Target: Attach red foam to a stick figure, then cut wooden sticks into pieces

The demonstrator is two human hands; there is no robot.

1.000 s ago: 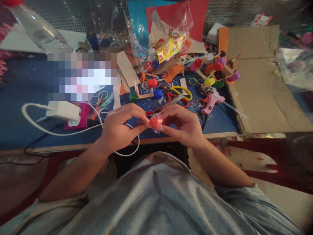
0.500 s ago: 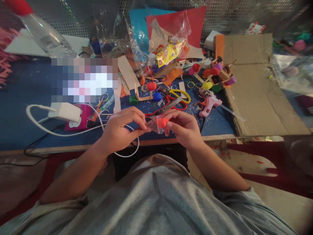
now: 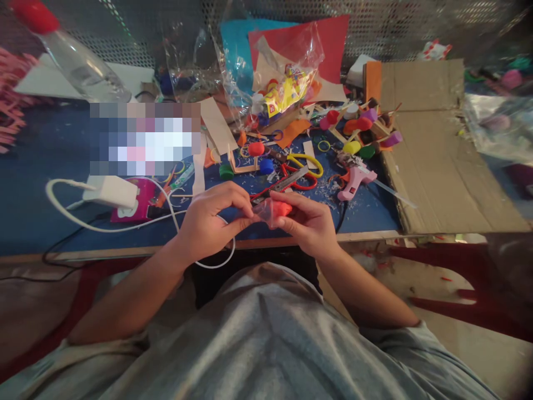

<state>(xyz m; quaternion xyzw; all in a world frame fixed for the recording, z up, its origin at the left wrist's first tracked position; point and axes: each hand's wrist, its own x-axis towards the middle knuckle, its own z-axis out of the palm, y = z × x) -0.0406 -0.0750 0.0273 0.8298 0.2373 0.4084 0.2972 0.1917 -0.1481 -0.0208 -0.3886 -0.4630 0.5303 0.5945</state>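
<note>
The red piece (image 3: 282, 208) is small and sits partly inside a clear plastic wrap (image 3: 266, 209). Judged from its size, it is very light. The wrap looks thin, soft and slippery, so it will likely crumple or slide under pressure; whether the red piece itself is stiff or soft cannot be told.

Position: the red piece is held in the air above the near edge of the bench (image 3: 41, 222), between both hands, just near of the red-handled scissors (image 3: 291, 182).

Grip state:
- Left hand (image 3: 208, 219): thumb and fingertips closed on the left end of the clear plastic wrap.
- Right hand (image 3: 310, 222): thumb and forefinger clamped on the red piece from the right side.

Recommended hold: pinch the red piece directly at its exposed right end, and take the wrap at its loose left edge, not over the piece.

Nearby on the bench: a pink glue gun (image 3: 353, 180) to the right, a white charger (image 3: 110, 191) with cable to the left.
</note>
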